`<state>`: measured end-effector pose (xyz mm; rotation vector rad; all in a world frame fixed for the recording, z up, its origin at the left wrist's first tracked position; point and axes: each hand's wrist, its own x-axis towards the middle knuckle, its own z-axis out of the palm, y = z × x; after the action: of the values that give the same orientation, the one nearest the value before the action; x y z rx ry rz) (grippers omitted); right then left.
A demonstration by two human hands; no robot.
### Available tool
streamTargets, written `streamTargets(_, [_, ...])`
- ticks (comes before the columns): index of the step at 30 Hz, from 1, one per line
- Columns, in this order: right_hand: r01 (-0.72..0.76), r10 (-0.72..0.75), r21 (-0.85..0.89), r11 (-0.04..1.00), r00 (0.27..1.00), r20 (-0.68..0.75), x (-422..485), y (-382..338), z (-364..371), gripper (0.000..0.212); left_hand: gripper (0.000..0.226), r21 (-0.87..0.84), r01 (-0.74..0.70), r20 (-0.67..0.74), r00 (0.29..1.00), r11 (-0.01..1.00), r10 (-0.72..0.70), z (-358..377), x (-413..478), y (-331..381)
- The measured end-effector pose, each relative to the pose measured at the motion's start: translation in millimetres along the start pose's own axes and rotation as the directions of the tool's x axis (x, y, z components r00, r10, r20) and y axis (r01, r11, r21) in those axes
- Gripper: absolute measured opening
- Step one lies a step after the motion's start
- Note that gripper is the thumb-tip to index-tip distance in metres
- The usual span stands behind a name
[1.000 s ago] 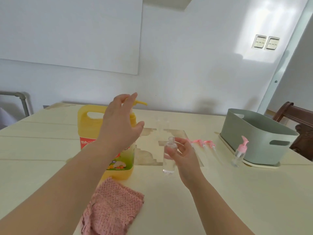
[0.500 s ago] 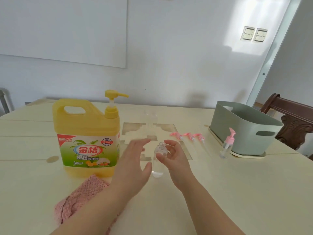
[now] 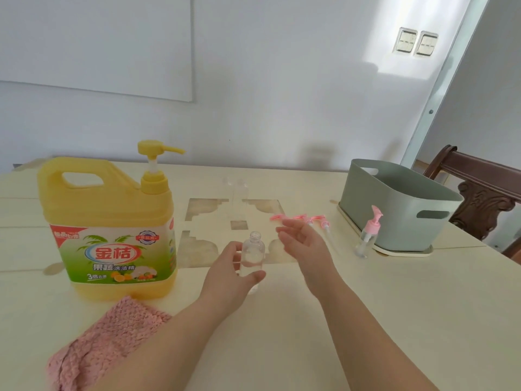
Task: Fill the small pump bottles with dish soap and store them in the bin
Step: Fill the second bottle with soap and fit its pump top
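Note:
My left hand (image 3: 228,273) grips a small clear bottle (image 3: 253,253) with no cap, held upright over the table. To its right my right hand (image 3: 306,244) hovers with fingers straight, holding nothing, fingertips near three loose pink pump heads (image 3: 303,219) lying on the table. The big yellow dish soap jug (image 3: 110,230) with a pump stands at the left. A capped small bottle with a pink pump (image 3: 368,234) stands in front of the grey-green bin (image 3: 400,210) at the right. Two more clear bottles (image 3: 238,198) stand farther back, hard to make out.
A pink knitted cloth (image 3: 110,342) lies at the front left, partly under my left forearm. The bin sits on a cream tray (image 3: 406,251). A dark wooden chair (image 3: 479,193) stands behind the bin at the table's right side.
The uncapped bottle passed from my right hand to my left. My left hand came down from the jug's pump; my right hand let go and moved right toward the pink pump heads.

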<state>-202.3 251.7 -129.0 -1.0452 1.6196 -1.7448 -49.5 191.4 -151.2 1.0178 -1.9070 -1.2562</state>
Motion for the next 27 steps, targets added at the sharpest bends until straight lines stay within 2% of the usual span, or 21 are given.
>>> streamTargets(2, [-0.004,-0.012,-0.099,0.995,0.987,-0.158,17,6,-10,0.017,0.034,0.018,-0.007,0.012,1.000,1.000,0.007,0,4,1])
streamTargets(4, [-0.015,-0.044,-0.238,0.971,0.969,-0.241,32,13,-18,0.016,0.033,0.032,-0.016,0.014,1.000,0.999,0.015,1,10,1])
streamTargets(7, [-0.034,-0.106,-0.484,0.874,0.960,-0.259,53,27,-27,0.022,0.033,0.022,-0.020,0.014,1.000,1.000,0.019,4,17,0])
streamTargets(10, [-0.122,-0.056,-0.697,0.706,0.972,-0.227,72,41,-29,0.031,0.031,-0.006,-0.040,0.012,0.999,0.999,0.040,6,20,-3])
streamTargets(13, [-0.242,0.077,-0.784,0.572,0.967,-0.243,83,48,-26,0.037,0.033,-0.029,-0.057,-0.004,0.998,0.998,0.057,7,21,-9])
streamTargets(17, [-0.359,0.180,-0.811,0.463,0.933,-0.310,89,48,-23,0.040,0.033,-0.075,-0.055,-0.003,0.998,0.996,0.055,9,20,-15])
streamTargets(19, [-0.317,0.195,-0.875,0.366,0.946,-0.261,90,46,-25,0.033,0.032,-0.080,-0.053,0.000,0.999,0.995,0.054,10,20,-16])
streamTargets(22, [-0.295,0.264,-0.915,0.275,0.938,-0.223,84,35,-25,0.048,0.032,-0.071,-0.034,0.008,0.999,0.997,0.034,9,20,-14])
streamTargets(24, [-0.290,0.358,-0.931,0.220,0.912,-0.199,80,23,-23,0.048,0.032,-0.046,-0.021,0.023,1.000,0.999,0.022,8,20,-11])
streamTargets(25, [-0.284,0.394,-0.934,0.217,0.901,-0.182,76,14,-22,0.040,0.032,-0.030,-0.018,0.030,0.999,0.999,0.018,6,19,-10])
streamTargets(26, [-0.305,0.427,-0.901,0.308,0.891,-0.155,73,7,-21,0.030,0.031,-0.013,-0.016,0.038,0.999,1.000,0.016,4,19,-8])
streamTargets(27, [-0.340,0.463,-0.812,0.473,0.881,-0.099,69,0,-21,0.020,0.031,0.001,-0.014,0.046,0.999,1.000,0.014,3,19,-8])
